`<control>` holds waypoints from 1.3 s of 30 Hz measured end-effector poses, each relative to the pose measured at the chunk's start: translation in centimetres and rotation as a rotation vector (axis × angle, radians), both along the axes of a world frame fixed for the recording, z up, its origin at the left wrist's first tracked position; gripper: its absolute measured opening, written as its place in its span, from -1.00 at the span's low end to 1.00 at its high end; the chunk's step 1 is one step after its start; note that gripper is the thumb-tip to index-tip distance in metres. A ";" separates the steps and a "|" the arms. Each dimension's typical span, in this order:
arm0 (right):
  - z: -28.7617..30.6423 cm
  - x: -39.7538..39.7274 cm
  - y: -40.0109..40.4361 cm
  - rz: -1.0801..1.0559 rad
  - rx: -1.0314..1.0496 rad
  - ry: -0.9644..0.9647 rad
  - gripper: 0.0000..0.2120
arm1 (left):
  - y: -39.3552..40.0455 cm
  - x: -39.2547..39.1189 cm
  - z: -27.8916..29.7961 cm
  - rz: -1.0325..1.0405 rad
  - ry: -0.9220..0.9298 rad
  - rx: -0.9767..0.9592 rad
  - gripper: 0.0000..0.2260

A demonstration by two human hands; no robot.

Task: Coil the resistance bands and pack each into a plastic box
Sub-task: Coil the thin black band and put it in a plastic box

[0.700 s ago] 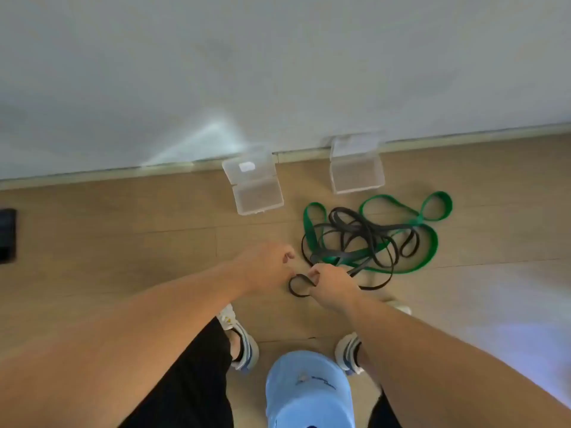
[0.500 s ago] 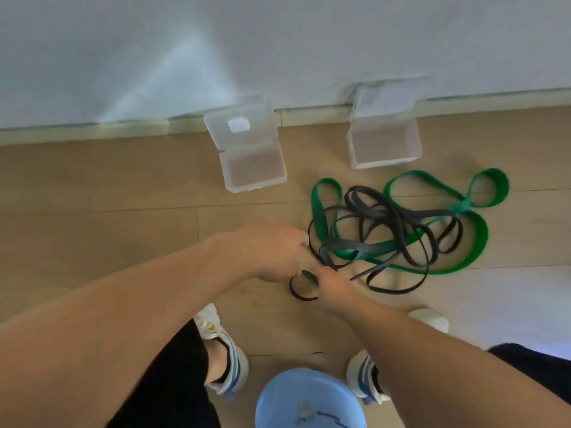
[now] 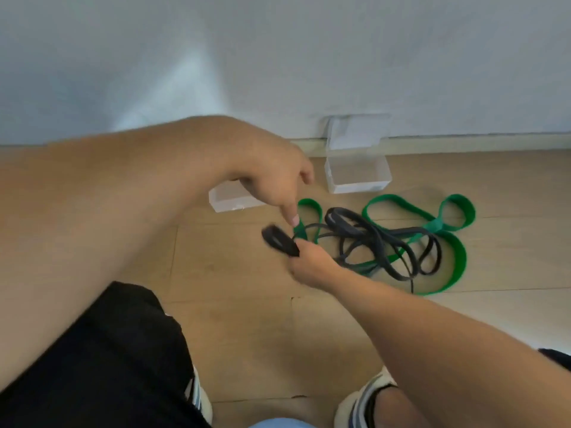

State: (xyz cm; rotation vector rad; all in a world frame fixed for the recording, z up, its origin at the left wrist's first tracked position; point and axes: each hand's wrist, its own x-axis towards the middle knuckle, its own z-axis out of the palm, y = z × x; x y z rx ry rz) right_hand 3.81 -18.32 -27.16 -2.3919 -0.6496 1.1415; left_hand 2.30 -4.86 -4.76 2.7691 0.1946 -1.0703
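Note:
A black resistance band [image 3: 372,239] lies tangled over a green band [image 3: 457,264] on the wooden floor. My right hand [image 3: 309,265] pinches a small coiled loop [image 3: 279,239] at the black band's near end, lifted off the floor. Just above that loop hovers my left hand [image 3: 272,183], holding nothing, with one finger pointing down. Two clear plastic boxes stand open near the wall. The left box [image 3: 227,200] is mostly hidden behind my left hand. The right box [image 3: 358,179] leans its lid against the baseboard.
A white wall and baseboard [image 3: 479,143] close off the far side. My shoes [image 3: 364,400] and a leg in black shorts [image 3: 102,366] fill the near floor. Bare wooden floor [image 3: 247,319] lies between my feet and the bands.
The view has swung left and closer. My right hand has lifted the black band's end loop off the floor. My left hand has let go of it and risen above.

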 end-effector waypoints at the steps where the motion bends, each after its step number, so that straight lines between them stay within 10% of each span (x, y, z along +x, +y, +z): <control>1: 3.2 0.7 0.3 -0.041 0.079 -0.020 -0.78 | -0.3 -0.3 1.0 0.013 -0.044 -0.018 -0.26; 5: 16.7 1.8 -0.7 0.099 0.290 -0.216 -0.88 | -1.5 -2.1 4.5 0.074 -0.152 -0.012 -0.18; 11: 30.3 3.1 -5.7 0.295 0.326 -0.305 -0.91 | -3.6 -2.9 12.2 0.145 -0.238 -0.213 -0.76; 18: 22.3 8.1 -8.1 0.222 0.205 0.022 -0.78 | -0.6 0.2 13.7 0.422 -0.767 -1.033 -0.68; 21: 17.6 10.3 -8.4 0.128 0.028 0.080 -0.68 | 1.8 2.1 9.8 0.554 -0.779 -1.062 -0.64; 25: 18.2 14.5 -7.5 -0.400 0.134 -0.264 -0.57 | 4.6 2.1 4.5 0.295 -0.309 -0.375 -0.61; 31: 24.8 18.7 -7.4 -0.484 0.538 -1.145 -0.71 | 4.6 2.5 2.9 0.302 -0.259 -0.436 -0.64; 35: 21.4 19.8 -9.1 -0.073 -0.141 -0.787 -0.85 | 3.8 1.6 3.5 0.334 -0.300 -0.531 -0.68; 39: 19.0 17.2 -10.0 0.408 -0.733 -0.221 -0.12 | 3.0 0.6 3.9 0.386 -0.313 -0.610 -0.68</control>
